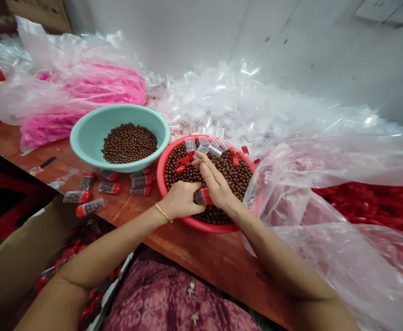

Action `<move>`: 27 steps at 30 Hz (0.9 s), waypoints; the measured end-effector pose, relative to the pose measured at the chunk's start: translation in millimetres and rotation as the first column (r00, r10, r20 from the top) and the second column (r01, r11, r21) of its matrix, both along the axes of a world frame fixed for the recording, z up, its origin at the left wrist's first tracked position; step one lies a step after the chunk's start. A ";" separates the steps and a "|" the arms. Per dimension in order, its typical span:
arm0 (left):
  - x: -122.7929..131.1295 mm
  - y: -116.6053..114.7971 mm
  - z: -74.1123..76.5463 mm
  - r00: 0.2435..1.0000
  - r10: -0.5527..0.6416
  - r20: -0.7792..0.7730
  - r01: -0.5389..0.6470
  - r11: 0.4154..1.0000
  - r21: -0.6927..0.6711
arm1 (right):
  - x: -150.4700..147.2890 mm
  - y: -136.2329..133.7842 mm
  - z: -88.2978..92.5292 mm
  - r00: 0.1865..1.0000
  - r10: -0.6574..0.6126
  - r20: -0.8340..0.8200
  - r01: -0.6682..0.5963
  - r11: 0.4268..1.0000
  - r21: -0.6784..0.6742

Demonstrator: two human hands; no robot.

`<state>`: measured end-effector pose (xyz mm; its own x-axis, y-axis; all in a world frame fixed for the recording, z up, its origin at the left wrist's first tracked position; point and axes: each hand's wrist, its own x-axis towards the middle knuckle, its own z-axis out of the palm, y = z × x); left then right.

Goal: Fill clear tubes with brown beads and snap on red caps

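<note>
In the head view, grips 1 tube (202, 196) in the left hand (181, 198); lays the right hand (218, 186), fingers straight, against its red end. Holds it over a red basin (161, 177) of brown beads (241, 177) topped with red parts (186, 159) and clear sleeves (215, 150). Has a teal basin (87, 138) of beads to the left, a box (22, 243) of red-ended tubes (66, 253) below.

Here we have the red basin (215, 228) in smooth plastic, brown balls (237, 177) all glossy, clear tubes (215, 150) in shiny plastic, we catch crinkled film on the bag (297, 161), polished metal bracelet (163, 214), matt cardboard box (18, 248), cloth garment (173, 299)
</note>
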<state>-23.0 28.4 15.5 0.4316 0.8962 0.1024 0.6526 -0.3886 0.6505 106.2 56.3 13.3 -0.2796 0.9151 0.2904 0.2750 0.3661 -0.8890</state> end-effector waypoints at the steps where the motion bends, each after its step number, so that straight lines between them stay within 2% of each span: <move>1: 0.2 -0.1 -1.0 1.000 0.002 -0.031 -0.001 1.000 0.026 | 0.8 -2.7 0.0 0.999 0.010 0.031 -0.009 1.000 -0.009; 6: 4.4 -7.6 -1.7 0.995 -0.028 -0.093 0.046 0.979 0.198 | 13.1 -12.3 11.5 0.979 0.053 0.196 -0.067 0.995 0.067; 8: -0.9 -17.3 0.3 1.000 0.018 -0.021 -0.011 0.959 0.283 | 26.9 -4.8 19.0 0.967 -0.022 0.253 -0.013 0.991 0.133; 9: -7.8 -24.4 0.7 0.997 0.065 0.033 -0.072 0.948 0.309 | 36.0 1.9 22.3 0.941 -0.098 0.323 0.045 0.985 0.167; 10: -18.2 -33.2 -0.2 0.989 0.124 0.075 -0.142 0.940 0.311 | 46.1 10.2 24.7 0.886 -0.195 0.420 0.118 0.972 0.204; 12: -49.6 -56.6 -8.5 0.956 0.282 0.085 -0.294 0.924 0.244 | 66.6 28.6 25.6 0.660 -0.382 0.646 0.254 0.924 0.287; 14: -92.0 -86.9 -27.3 0.887 0.457 -0.066 -0.448 0.887 0.116 | 83.0 44.6 21.3 0.441 -0.456 0.773 0.315 0.885 0.342; 15: -114.9 -103.5 -40.2 0.854 0.494 -0.164 -0.494 0.868 0.041 | 88.5 50.5 18.2 0.388 -0.454 0.802 0.315 0.883 0.348; 16: -137.6 -120.1 -54.2 0.814 0.518 -0.264 -0.542 0.840 -0.022 | 91.9 54.6 15.2 0.373 -0.433 0.821 0.297 0.894 0.336; 18: -177.0 -149.1 -79.8 0.764 0.479 -0.433 -0.586 0.795 -0.155 | 93.7 57.6 11.3 0.397 -0.380 0.835 0.253 0.920 0.299; 19: -191.7 -159.2 -88.2 0.744 0.458 -0.487 -0.599 0.781 -0.180 | 92.9 56.8 10.8 0.411 -0.363 0.837 0.249 0.927 0.280; 21: -207.0 -165.5 -89.8 0.766 0.411 -0.495 -0.557 0.809 -0.191 | 90.5 51.6 11.6 0.439 -0.355 0.826 0.277 0.927 0.251; 22: -206.7 -160.6 -82.2 0.782 0.413 -0.466 -0.535 0.830 -0.162 | 89.7 47.8 11.8 0.463 -0.371 0.805 0.303 0.920 0.249; 24: -190.3 -135.7 -52.9 0.810 0.445 -0.381 -0.504 0.861 -0.066 | 89.5 39.3 9.7 0.558 -0.425 0.713 0.352 0.899 0.260; 25: -175.2 -117.1 -34.2 0.810 0.477 -0.340 -0.509 0.861 -0.004 | 90.1 35.2 6.9 0.631 -0.446 0.634 0.368 0.892 0.262; 27: -135.7 -72.9 2.5 0.855 0.453 -0.254 -0.437 0.892 0.119 | 91.3 28.4 -1.9 0.791 -0.444 0.422 0.386 0.896 0.220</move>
<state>-158.7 -44.5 18.0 0.0061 0.9954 0.0959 0.9098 -0.0453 0.4126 197.5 84.7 11.4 -0.0064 0.9408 0.3390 0.7815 0.2162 -0.5853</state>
